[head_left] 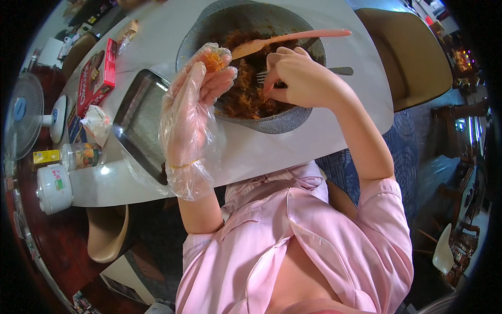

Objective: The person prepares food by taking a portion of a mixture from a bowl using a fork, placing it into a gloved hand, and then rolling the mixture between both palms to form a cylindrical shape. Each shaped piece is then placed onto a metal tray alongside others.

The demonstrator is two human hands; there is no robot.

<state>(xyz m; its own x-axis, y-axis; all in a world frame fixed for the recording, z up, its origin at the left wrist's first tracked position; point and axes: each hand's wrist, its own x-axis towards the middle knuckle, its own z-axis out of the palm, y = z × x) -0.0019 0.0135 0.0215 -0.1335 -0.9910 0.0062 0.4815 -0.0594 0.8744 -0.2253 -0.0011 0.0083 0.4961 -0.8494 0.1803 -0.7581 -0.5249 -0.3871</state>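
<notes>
My left hand, in a clear plastic glove banded at the wrist, is cupped around a small clump of orange-brown shredded food. It hangs over the left rim of a grey speckled pot. Dark brown shredded food fills the bottom of that pot. My bare right hand reaches in from the right, fingers bent and thumb drawn toward them at the food; anything between the fingertips is hidden. A fork passes beneath this hand, its tines in the food. A pink spatula lies across the pot above both hands.
Left of the pot is a dark rectangular baking pan on the white table. Farther left are a red box, a clear jar, a yellow box, a white lidded container and a fan. Chairs flank the table.
</notes>
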